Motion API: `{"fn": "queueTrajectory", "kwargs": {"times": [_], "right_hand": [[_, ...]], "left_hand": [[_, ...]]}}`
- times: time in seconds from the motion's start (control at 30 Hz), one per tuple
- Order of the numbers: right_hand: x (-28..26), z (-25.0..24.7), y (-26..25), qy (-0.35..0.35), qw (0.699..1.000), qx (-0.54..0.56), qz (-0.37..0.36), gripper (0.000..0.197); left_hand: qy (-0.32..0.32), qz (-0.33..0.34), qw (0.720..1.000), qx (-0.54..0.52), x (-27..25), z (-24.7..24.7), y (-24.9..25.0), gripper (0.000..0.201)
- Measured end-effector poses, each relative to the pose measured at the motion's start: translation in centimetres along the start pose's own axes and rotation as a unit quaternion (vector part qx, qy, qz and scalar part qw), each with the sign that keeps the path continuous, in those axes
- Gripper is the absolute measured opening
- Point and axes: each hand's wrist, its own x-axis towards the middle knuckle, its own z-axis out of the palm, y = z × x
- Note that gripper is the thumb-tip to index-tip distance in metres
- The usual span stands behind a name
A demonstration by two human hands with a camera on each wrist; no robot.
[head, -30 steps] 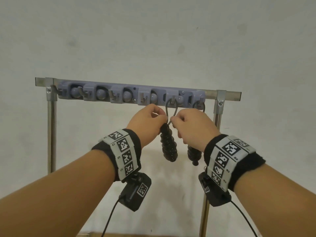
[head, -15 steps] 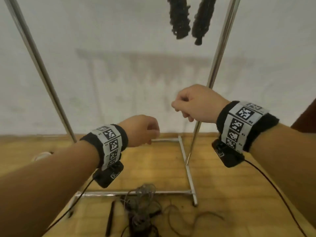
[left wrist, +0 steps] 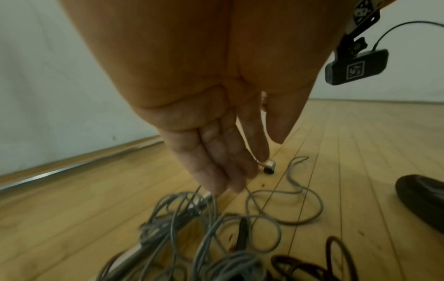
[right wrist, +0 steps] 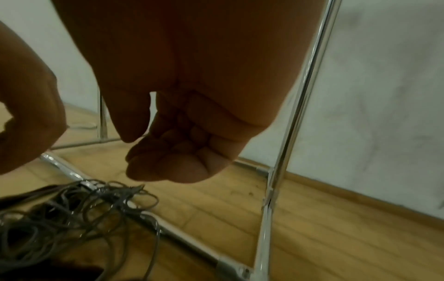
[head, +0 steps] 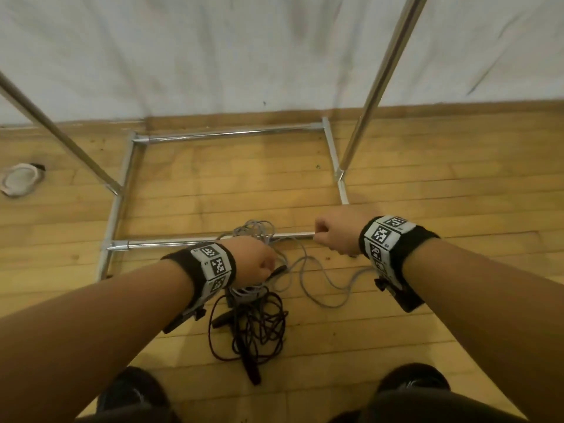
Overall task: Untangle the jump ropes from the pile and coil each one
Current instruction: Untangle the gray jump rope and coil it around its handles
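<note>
The pile of jump ropes (head: 253, 303) lies on the wooden floor (head: 427, 184) in the lower middle of the head view, against the front bar of a metal rack base (head: 171, 243): a thin grey rope (head: 317, 282) in loose tangled loops trailing to the right, and a dark maroon rope (head: 259, 328) bunched nearer the bottom edge with black handles (head: 251, 366) poking out. The left hand (left wrist: 216, 144) reaches down with straight, relaxed fingers (left wrist: 216, 167) just above the grey loops, holding nothing that shows. The right hand (right wrist: 173, 152), right of centre, is curled into a loose fist with nothing visible inside.
</note>
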Motion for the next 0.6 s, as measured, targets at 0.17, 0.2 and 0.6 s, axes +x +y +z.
{"fn": "queueTrajectory", "kwargs": {"times": [0.17,0.2,0.6], "right_hand": [[5.2,4.0,1.3,-0.083,0.996,0.026,0.014,0.026],[6.1,4.7,1.4,-0.095,0.995,0.025,0.018,0.028],[13.5,8.6,-1.1,-0.064,0.990,0.121,-0.026,0.068]], "left_hand": [[0.066,-0.044,0.997,0.010,4.3,2.8,-3.9,0.043],[0.072,-0.053,0.996,0.005,4.8,3.3,-4.7,0.047],[0.144,-0.087,0.931,-0.325,7.2,6.0,-8.4,0.019]]}}
